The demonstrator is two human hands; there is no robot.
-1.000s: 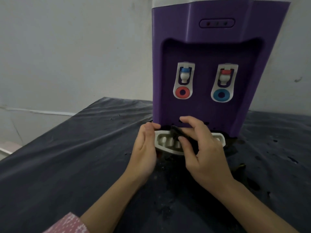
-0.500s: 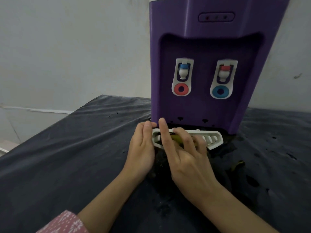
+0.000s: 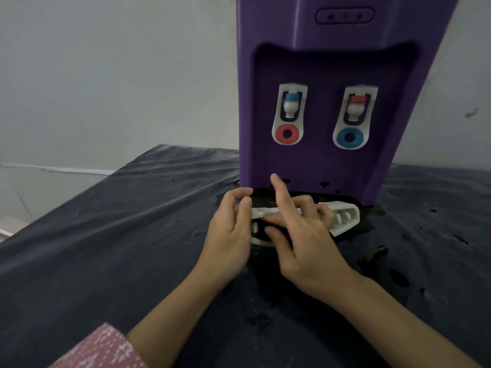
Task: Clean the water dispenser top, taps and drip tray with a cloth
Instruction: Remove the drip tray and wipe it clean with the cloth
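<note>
The purple water dispenser (image 3: 332,62) stands on a black-covered table with its two taps, one blue-capped (image 3: 291,107) and one red-capped (image 3: 356,108). The white slotted drip tray (image 3: 345,219) is out of the base, just in front of it, its right end raised. My left hand (image 3: 231,229) pinches the tray's left end between thumb and fingers. My right hand (image 3: 303,237) grips the tray's middle, fingers curled over the top and thumb at the front, index finger pointing up. Something dark sits under those fingers; I cannot tell whether it is the cloth.
The black sheet on the table (image 3: 119,235) is wrinkled, with wet spots and specks around the dispenser. A small dark scrap (image 3: 374,254) lies to the right of my right wrist. A pale wall stands behind, and the table edge runs along the left.
The tray has come further out from the base and now tilts. My right index finger has lifted off it and points up. The left hand has kept its hold on the left end.
</note>
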